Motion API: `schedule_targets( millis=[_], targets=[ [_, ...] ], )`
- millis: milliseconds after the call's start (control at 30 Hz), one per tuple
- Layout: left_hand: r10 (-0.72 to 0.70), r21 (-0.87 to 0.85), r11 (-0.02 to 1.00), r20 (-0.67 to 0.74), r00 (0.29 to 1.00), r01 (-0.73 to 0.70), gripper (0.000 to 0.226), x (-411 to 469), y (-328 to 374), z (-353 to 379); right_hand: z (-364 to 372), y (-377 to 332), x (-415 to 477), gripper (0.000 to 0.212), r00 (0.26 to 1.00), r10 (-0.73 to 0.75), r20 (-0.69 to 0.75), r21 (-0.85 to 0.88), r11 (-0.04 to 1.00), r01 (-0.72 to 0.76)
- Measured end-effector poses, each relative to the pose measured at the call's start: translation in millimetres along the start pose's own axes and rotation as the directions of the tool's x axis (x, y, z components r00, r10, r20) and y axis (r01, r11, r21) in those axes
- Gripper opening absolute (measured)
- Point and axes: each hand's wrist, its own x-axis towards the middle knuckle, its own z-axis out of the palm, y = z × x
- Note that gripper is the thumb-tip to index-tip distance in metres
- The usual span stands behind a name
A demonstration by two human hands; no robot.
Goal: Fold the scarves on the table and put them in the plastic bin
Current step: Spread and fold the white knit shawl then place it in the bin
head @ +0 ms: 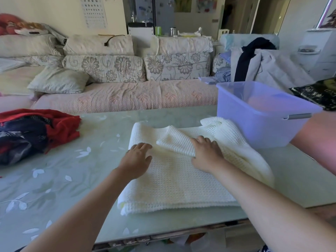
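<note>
Cream-white waffle-knit scarf (174, 180) lies folded in layers on the pale green glass-topped table with white leaf prints (54, 179), at the middle of the near edge. The left hand (138, 159) rests palm-down on the scarf's left part, fingers straight and slightly spread, holding nothing; its bare forearm reaches in from the lower left. The right hand (205, 153) lies over a turned-back flap of the same scarf, fingers curled across the top and thumb tucked at the flap's edge, so it grips that fold.

No writing can be read: the white wall chart (93, 11) shows only blurred rows of marks, and the dark glossy package (318, 95) at far right bears pale lettering too smeared to make out.

Just beyond the scarf's right end stands a translucent lilac plastic bin (254, 128) with a grey handle; a faint pinkish patch shows inside, but what it is cannot be told. Well apart at the table's left edge sits a heap of red and dark navy patterned scarves (36, 131), unfolded.
</note>
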Motion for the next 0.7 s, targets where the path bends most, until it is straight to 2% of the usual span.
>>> schedule_targets(
  millis=[100,167,200,233,300,367,433,500,567,600,633,700],
  targets=[
    [-0.006,0.044,0.999,0.024,1.000,0.005,0.057,17.8,-8.3,8.6,15.7,-8.8,23.0,0.066,0.997,-0.068,-0.021,-0.092,0.994,0.065],
    [-0.005,0.050,0.999,0.041,0.999,0.003,0.061,29.9,-14.7,14.4,23.1,-9.4,37.8,0.037,0.977,-0.124,-0.172,-0.085,0.990,0.110],
    [-0.001,0.047,0.999,0.046,0.999,-0.001,0.062,35.5,-19.0,17.5,23.3,-6.7,46.5,0.023,0.957,-0.074,-0.280,-0.032,0.997,0.068],
    [0.000,0.051,0.999,0.058,0.998,-0.003,0.062,40.1,-22.8,20.2,17.5,-0.9,55.5,0.017,0.943,0.054,-0.329,0.076,0.997,-0.031],
    [-0.022,0.101,0.995,0.120,0.993,0.010,0.061,45.5,-29.6,23.8,2.7,20.2,71.1,0.023,0.893,0.346,-0.289,0.238,0.929,-0.283],
    [-0.062,0.213,0.977,0.180,0.982,0.022,0.056,51.0,-31.8,23.8,4.9,49.5,82.2,0.021,0.832,0.420,-0.363,0.166,0.908,-0.386],
    [-0.100,0.273,0.961,0.161,0.982,0.053,0.049,63.8,-27.0,21.8,16.1,68.4,86.8,0.035,0.851,0.346,-0.395,-0.050,0.917,-0.397],
    [-0.134,0.255,0.961,0.092,0.987,0.107,0.043,79.7,-21.0,22.8,22.9,66.6,91.4,0.056,0.913,0.171,-0.371,-0.160,0.957,-0.244],
    [-0.132,0.263,0.957,0.032,0.991,0.119,0.046,87.7,-16.4,32.2,26.7,54.7,95.6,0.057,0.944,-0.024,-0.330,-0.114,0.993,-0.014],
    [-0.126,0.255,0.960,0.029,0.992,0.115,0.050,88.6,-14.7,37.7,29.2,48.4,96.4,0.055,0.960,-0.072,-0.269,-0.069,0.996,0.055],
    [-0.123,0.231,0.967,0.050,0.991,0.108,0.055,88.6,-13.7,43.1,33.1,44.5,96.4,0.053,0.978,-0.093,-0.186,-0.019,0.996,0.091],
    [-0.105,0.185,0.979,0.121,0.987,0.082,0.063,86.2,-13.8,51.5,47.0,46.5,93.6,0.056,0.999,-0.046,-0.009,0.087,0.995,0.047]
  ],
)
